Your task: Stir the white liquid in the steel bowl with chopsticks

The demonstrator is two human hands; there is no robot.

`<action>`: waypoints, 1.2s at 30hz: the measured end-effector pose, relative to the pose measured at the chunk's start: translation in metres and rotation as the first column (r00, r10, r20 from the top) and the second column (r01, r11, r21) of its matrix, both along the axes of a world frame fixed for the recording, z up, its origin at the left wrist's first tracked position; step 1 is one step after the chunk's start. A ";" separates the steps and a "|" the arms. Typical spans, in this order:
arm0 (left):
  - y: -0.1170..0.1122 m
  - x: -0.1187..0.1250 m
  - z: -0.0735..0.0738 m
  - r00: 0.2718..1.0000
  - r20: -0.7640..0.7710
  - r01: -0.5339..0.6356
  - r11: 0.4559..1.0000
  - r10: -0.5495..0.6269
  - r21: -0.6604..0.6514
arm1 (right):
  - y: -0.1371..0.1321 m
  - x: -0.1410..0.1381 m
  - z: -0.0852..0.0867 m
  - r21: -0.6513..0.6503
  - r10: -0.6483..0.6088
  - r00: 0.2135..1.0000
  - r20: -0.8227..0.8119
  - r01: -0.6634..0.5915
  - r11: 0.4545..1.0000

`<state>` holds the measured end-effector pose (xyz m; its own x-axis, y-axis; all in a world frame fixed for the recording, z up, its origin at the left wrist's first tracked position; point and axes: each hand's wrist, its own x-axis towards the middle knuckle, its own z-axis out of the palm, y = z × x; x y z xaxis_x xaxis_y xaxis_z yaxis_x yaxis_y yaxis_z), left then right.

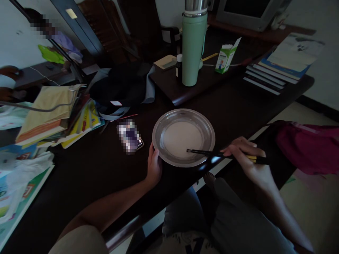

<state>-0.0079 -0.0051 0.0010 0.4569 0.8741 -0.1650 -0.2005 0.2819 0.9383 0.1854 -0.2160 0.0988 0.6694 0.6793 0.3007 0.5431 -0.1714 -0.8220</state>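
Note:
A round metal bowl (156, 141) with a pale, whitish liquid (182, 137) in it rests on the dark table near its front edge. My left hand (154, 164) grips the bowl's lower left rim, thumb against the side; its other fingers are mostly hidden. From the right, my right hand (245, 153) is closed round black chopsticks (208, 152) with yellow bands near their back ends. Their tips lie over the bowl and touch or dip into the liquid; I cannot tell which. Left of the bowl lies a phone (131, 137), its screen lit and partly blurred.
Behind the bowl stand a green thermos (194, 49), a small dark bottle (179, 68) and a green-white carton (226, 56). Books (280, 67) are stacked at right, more books and papers (53, 109) at left, beside a black bag (122, 84). A person (65, 42) is at far left.

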 end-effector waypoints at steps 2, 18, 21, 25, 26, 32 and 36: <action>0.000 0.000 0.000 1.000 0.000 -0.009 1.000 0.009 -0.003 | 0.009 -0.005 -0.008 -0.014 0.079 0.997 0.022 -0.079 0.997; 0.001 0.000 -0.003 0.999 0.039 0.005 1.000 -0.005 0.000 | 0.026 0.001 -0.022 -0.013 -0.154 0.947 0.283 0.165 0.986; 0.001 0.000 -0.003 0.999 0.040 0.013 1.000 -0.013 0.013 | 0.012 -0.001 -0.008 0.006 -0.188 0.949 0.255 0.192 0.981; 0.001 0.000 -0.002 0.999 0.032 -0.001 1.000 0.001 -0.009 | -0.002 -0.004 0.004 0.005 -0.120 0.985 0.126 0.120 0.993; 0.001 0.000 -0.002 1.000 0.030 -0.004 1.000 0.005 -0.017 | -0.003 -0.005 0.005 -0.005 -0.088 0.991 0.101 0.089 0.996; 0.001 0.000 -0.001 1.000 0.020 -0.019 1.000 0.019 -0.004 | 0.019 -0.008 -0.015 -0.027 0.150 0.988 0.042 -0.149 0.988; 0.001 -0.001 -0.002 1.000 0.011 -0.002 1.000 0.002 -0.011 | 0.039 -0.005 -0.035 -0.023 0.101 0.990 0.100 -0.099 0.995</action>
